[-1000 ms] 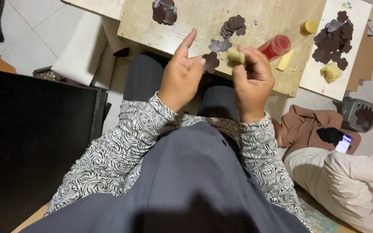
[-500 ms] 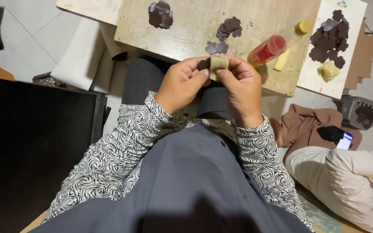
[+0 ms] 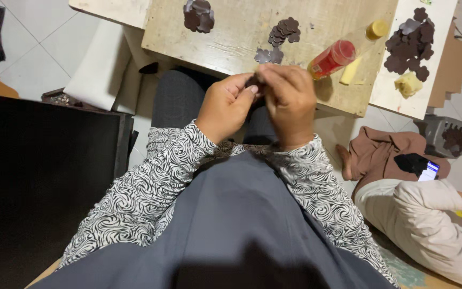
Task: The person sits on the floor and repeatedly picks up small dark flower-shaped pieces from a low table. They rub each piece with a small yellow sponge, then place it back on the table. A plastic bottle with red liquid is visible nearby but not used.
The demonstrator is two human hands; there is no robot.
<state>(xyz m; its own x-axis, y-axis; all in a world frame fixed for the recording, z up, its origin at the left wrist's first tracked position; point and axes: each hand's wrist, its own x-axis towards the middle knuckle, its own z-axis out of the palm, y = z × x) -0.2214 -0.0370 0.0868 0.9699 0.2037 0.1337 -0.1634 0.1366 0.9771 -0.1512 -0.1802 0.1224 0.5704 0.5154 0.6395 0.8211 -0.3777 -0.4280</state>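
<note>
Your left hand [image 3: 225,107] and right hand [image 3: 290,99] have closed together at upper centre; the pale piece is now hidden; fingertips pinch a small dark petal cutout [image 3: 252,81].

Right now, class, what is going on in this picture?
A seated person in a patterned top has the left hand and right hand pressed together over the lap, pinching a small dark piece between the fingertips. On the wooden board ahead lie piles of dark flower-shaped cutouts, a red bottle with a yellow cap on its side and a pale yellow stick. Another person sits on the floor nearby.
</note>
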